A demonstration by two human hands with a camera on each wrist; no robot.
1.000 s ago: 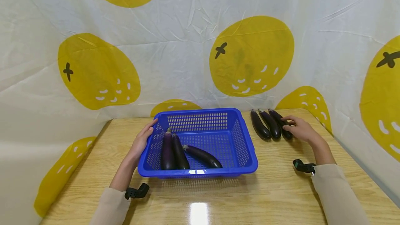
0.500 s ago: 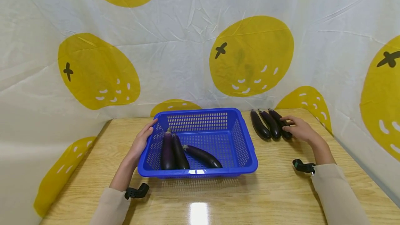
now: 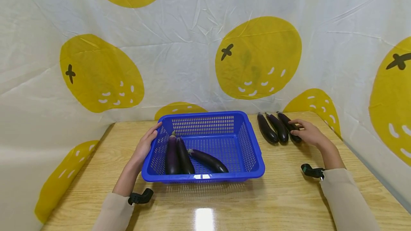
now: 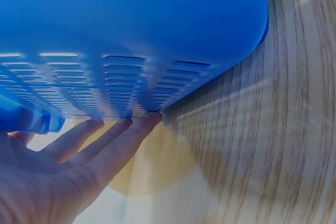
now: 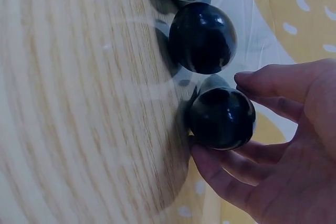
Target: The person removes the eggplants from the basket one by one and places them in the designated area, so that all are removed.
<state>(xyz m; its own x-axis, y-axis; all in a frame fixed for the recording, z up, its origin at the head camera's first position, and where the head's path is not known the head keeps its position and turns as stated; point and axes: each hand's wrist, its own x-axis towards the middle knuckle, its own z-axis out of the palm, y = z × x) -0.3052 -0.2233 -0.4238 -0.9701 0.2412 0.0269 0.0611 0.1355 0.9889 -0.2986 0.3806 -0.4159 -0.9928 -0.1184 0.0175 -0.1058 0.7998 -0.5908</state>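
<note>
A blue plastic basket (image 3: 203,178) stands mid-table with three eggplants inside: two side by side at the left, and a third eggplant (image 3: 208,160) slanting across the floor. My left hand (image 3: 145,148) rests against the basket's left side. In the left wrist view its fairly straight fingers (image 4: 118,142) touch the slotted outer wall. To the right of the basket, three more eggplants lie in a row. My right hand (image 3: 309,134) holds the rightmost eggplant (image 5: 223,119), thumb on one side and fingers on the other. The middle eggplant (image 5: 203,38) lies just beside it.
The leftmost eggplant of the row (image 3: 267,129) lies near the basket's right rim. A light wooden table (image 3: 244,206) bears everything. Behind it hangs a white curtain (image 3: 189,63) printed with large yellow fruit, close to the table's back edge.
The rightmost eggplant has shifted very slightly to the right under my right hand. My left hand, the basket and the other eggplants look the same.
</note>
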